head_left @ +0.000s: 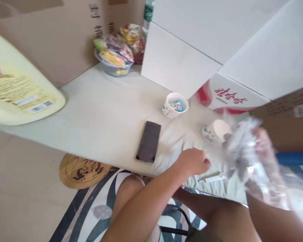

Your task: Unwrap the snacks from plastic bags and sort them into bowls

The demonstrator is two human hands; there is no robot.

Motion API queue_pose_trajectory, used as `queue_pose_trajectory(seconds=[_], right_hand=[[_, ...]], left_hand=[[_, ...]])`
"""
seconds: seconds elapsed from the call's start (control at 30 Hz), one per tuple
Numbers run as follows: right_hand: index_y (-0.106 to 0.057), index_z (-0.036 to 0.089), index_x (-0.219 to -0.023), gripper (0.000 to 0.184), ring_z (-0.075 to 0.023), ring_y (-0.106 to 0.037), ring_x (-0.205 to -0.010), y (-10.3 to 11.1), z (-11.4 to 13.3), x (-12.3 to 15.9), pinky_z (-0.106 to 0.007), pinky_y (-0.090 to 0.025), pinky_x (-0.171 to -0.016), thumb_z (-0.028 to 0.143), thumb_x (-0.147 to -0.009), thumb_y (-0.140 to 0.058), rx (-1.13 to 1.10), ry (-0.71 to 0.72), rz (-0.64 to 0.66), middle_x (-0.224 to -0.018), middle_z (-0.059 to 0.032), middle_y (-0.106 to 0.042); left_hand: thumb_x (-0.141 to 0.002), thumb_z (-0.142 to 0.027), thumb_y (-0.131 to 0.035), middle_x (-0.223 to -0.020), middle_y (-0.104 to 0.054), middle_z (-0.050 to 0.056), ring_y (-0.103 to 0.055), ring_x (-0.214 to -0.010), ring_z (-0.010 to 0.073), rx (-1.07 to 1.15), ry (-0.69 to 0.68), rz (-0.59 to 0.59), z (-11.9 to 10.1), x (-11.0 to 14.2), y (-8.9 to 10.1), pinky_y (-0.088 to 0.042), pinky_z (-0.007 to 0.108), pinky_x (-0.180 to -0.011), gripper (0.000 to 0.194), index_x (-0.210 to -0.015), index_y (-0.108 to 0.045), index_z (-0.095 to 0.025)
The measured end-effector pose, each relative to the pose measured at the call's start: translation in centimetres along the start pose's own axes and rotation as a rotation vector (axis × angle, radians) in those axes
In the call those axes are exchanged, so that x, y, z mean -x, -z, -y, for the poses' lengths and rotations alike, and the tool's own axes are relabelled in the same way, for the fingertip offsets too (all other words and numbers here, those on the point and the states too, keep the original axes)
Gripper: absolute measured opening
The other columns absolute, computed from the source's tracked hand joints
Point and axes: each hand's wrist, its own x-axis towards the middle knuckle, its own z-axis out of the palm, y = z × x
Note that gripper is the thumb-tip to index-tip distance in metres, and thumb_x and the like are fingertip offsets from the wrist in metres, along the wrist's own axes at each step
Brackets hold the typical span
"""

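My right hand (264, 141) is smeared by motion and wrapped round a crumpled clear plastic bag (247, 151), which trails off toward the lower right. Right beside the bag's left side is a white paper cup (218, 130) with blue marks, tipped over; whether fingers touch it, I cannot tell. My left hand (194, 161) is closed in a loose fist over the table's front part, its fingers mostly hidden. Between the hands, near the front edge, lies a white pen-like stick (212, 178). A dark phone (148, 142) rests left of my left hand.
Another paper cup (175, 105) stands upright with a blue-and-white packet inside. Behind are a bowl of wrapped snacks (116, 60), cardboard (53, 40) and white boxes (176, 64). A big pale-yellow bottle (22, 84) is at left. A round wooden panda-patterned stool (84, 170) sits below the table (98, 111).
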Motion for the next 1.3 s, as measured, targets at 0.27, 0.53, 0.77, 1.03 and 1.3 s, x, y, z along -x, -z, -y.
queue_pose_trajectory(seconds=[0.27,0.53,0.77,1.03,1.3], right_hand=[[-0.044,0.022,-0.061,0.045,-0.0126,-0.043,-0.058,2.4,-8.0,9.7,-0.027,-0.036,-0.056,0.045,-0.071,-0.081,-0.291,-0.150,0.065,-0.060,0.0036,-0.044],[-0.040,0.022,-0.069,0.047,-0.0090,-0.040,-0.056,2.5,-13.7,8.7,-0.024,-0.037,-0.056,0.043,-0.069,-0.083,-0.976,-0.137,0.099,-0.071,0.0051,-0.047],[-0.052,0.021,-0.071,0.027,-0.0145,-0.048,-0.077,3.1,-14.8,8.8,-0.030,-0.042,-0.075,0.032,-0.076,-0.076,-0.584,0.037,0.036,-0.078,0.0007,-0.052],[-0.038,0.035,-0.125,0.057,-0.0186,-0.062,-0.099,4.4,-16.5,9.3,-0.037,-0.052,-0.089,0.055,-0.081,-0.068,-0.836,-0.071,-0.157,-0.128,-0.0059,-0.051],[-0.054,0.024,-0.115,0.046,-0.0180,-0.066,-0.084,4.1,-16.4,8.5,-0.031,-0.053,-0.075,0.044,-0.078,-0.073,-0.844,-0.193,0.067,-0.088,-0.0016,-0.067]], left_hand=[[-0.088,-0.042,-0.046,-0.058,-0.050,-0.002,-0.049,-0.061,0.0138,0.536,0.007,-0.228,-1.2,-3.0,-2.3,-0.036,0.027,-0.061,0.033,-0.064,-0.052,-0.020],[-0.080,-0.019,-0.056,-0.064,-0.053,-0.004,-0.052,-0.063,0.0096,1.034,0.139,-0.985,0.9,-5.4,3.4,-0.042,0.025,-0.062,0.007,-0.075,-0.054,-0.023],[-0.070,-0.040,-0.079,-0.106,-0.071,0.008,-0.069,-0.094,0.0229,0.830,0.262,0.071,-2.3,-4.3,-1.7,-0.055,0.028,-0.069,0.047,-0.109,-0.064,-0.018],[-0.061,-0.034,-0.087,-0.105,-0.072,0.007,-0.070,-0.093,0.0275,0.892,0.363,0.105,-3.2,-5.4,-4.3,-0.056,0.039,-0.081,0.059,-0.115,-0.066,-0.023],[-0.056,-0.043,-0.085,-0.071,-0.070,0.003,-0.069,-0.064,0.0216,1.041,0.446,-0.124,-1.7,-5.5,-4.5,-0.058,0.034,-0.062,0.046,-0.091,-0.069,-0.018]])
